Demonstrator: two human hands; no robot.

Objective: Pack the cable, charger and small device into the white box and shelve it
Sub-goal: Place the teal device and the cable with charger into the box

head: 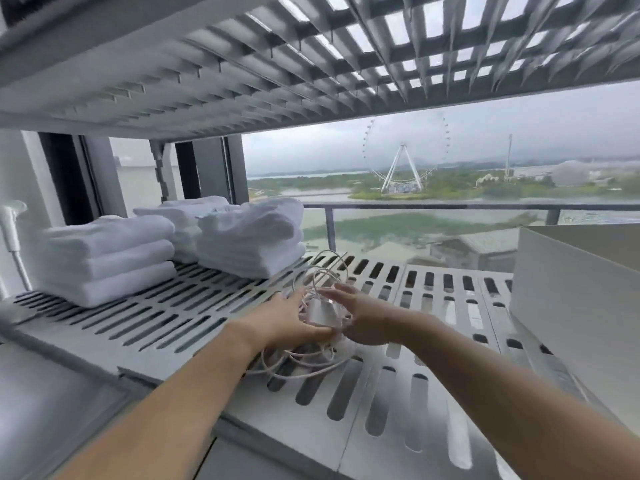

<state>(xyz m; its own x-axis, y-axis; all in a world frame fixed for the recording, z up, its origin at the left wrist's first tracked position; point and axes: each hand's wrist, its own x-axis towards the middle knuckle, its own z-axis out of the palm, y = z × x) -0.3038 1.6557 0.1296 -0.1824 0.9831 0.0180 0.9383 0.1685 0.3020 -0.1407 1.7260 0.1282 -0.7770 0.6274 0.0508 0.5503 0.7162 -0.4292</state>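
Observation:
A loose tangle of white cable (313, 365) lies on the slotted grey shelf (398, 427), its loops rising between my hands. A small white square charger (320, 312) sits in the middle of the tangle. My left hand (287, 318) cups the charger and cable from the left, thumb under the charger. My right hand (360, 317) closes in from the right, fingers spread and touching the cable. The white box (581, 299) stands open on the shelf at the right edge. I cannot make out a separate small device.
Three stacks of folded white towels (107, 258) fill the shelf's back left. Another slotted shelf (242, 64) hangs close overhead. A white pole with a hook (14, 237) stands at far left. Behind is a window with a balcony railing (433, 207).

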